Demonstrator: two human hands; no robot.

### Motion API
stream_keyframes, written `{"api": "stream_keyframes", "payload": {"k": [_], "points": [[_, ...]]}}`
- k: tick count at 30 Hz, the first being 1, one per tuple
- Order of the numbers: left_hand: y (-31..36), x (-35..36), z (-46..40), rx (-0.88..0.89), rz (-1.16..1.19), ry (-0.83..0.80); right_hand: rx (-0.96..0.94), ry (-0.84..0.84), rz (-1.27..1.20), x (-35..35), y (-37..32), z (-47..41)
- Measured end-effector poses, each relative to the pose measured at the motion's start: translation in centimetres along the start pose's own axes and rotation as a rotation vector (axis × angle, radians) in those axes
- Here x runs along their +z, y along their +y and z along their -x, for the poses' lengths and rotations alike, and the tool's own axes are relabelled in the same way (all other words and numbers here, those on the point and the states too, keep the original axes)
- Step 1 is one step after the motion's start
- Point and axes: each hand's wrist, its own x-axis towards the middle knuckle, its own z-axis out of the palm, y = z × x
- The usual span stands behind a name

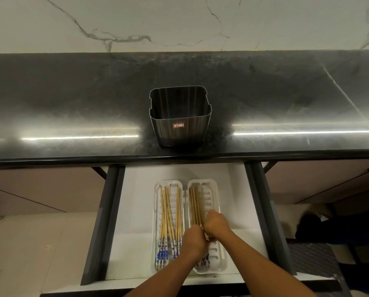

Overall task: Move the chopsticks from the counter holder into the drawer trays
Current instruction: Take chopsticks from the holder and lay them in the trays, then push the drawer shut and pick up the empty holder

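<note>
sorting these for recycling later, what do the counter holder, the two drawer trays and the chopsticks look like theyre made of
Counter holder: probably brushed metal, dark grey with vertical streaked reflections on thin walls.
Left tray and right tray: likely moulded white plastic, glossy, with rounded rims and slotted floors.
Chopsticks: apparently bamboo or wood, pale yellow and matte; the ends in the left tray carry a blue-and-white pattern.

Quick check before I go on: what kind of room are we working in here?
Most likely a home kitchen: a dark polished counter against a marble-look wall, a metal utensil holder on it, and an open drawer below with chopsticks in white trays.
</note>
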Motion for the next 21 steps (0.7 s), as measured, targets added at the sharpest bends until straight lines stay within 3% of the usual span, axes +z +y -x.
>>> {"api": "stream_keyframes", "payload": {"k": [6,10,13,16,21], "points": [[-0.4,-1.7,1.0,0.078,-0.054,-0.043,-0.113,0.041,0.115,-0.5,0.7,0.9],[-2.4,-4.8,2.9,0.093,-0.037,-0.019,-0.329,0.094,-0.029,-1.1,2.9,3.1],[-5.1,-7.7,4.7,0.151,-0.160,-0.002,-0.498,-0.095,-0.009,-1.6,4.6,5.6],[-7.4,-9.9,6.6,0.224,-0.139,-0.153,-0.607,-0.277,0.073,-1.9,5.5,8.0],[-9.0,-10.3,9.0,0.274,-0.179,-0.309,-0.669,-0.375,0.204,-1.5,5.6,10.3]]}}
